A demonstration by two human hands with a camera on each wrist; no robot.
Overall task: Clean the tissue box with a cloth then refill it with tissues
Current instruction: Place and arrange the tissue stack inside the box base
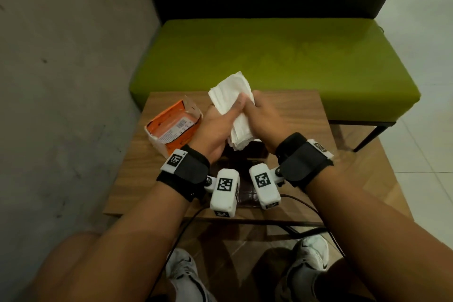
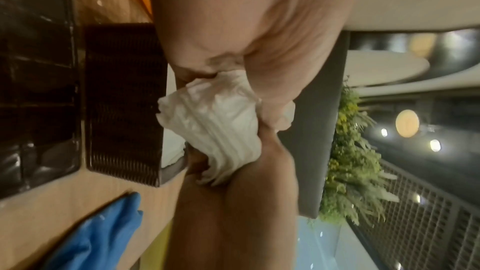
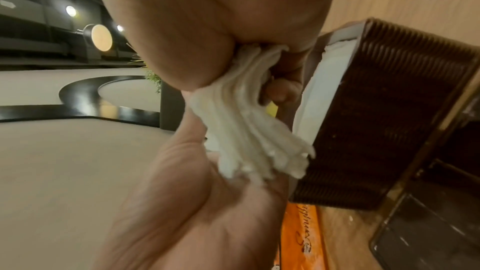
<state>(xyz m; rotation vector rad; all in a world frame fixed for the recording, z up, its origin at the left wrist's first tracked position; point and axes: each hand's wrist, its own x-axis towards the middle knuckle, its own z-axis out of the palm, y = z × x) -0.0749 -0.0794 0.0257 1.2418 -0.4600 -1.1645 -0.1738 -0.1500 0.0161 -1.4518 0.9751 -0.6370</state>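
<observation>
Both hands hold one thick stack of white tissues (image 1: 230,95) upright above the wooden table (image 1: 294,110). My left hand (image 1: 217,127) grips the stack from the left with its thumb across the front. My right hand (image 1: 263,115) pinches it from the right. In the wrist views the stack's bunched lower end (image 2: 218,130) (image 3: 249,130) hangs just over the dark brown ribbed tissue box (image 2: 124,102) (image 3: 384,110), which stands open with white tissues inside. The head view hides most of the box behind my hands. A blue cloth (image 2: 103,231) lies on the table.
A torn orange tissue pack (image 1: 171,127) lies left of my hands. A dark glossy lid (image 2: 36,81) lies flat on the table beside the box, towards me. A green bench (image 1: 269,61) stands behind the table and a grey wall (image 1: 61,81) on the left.
</observation>
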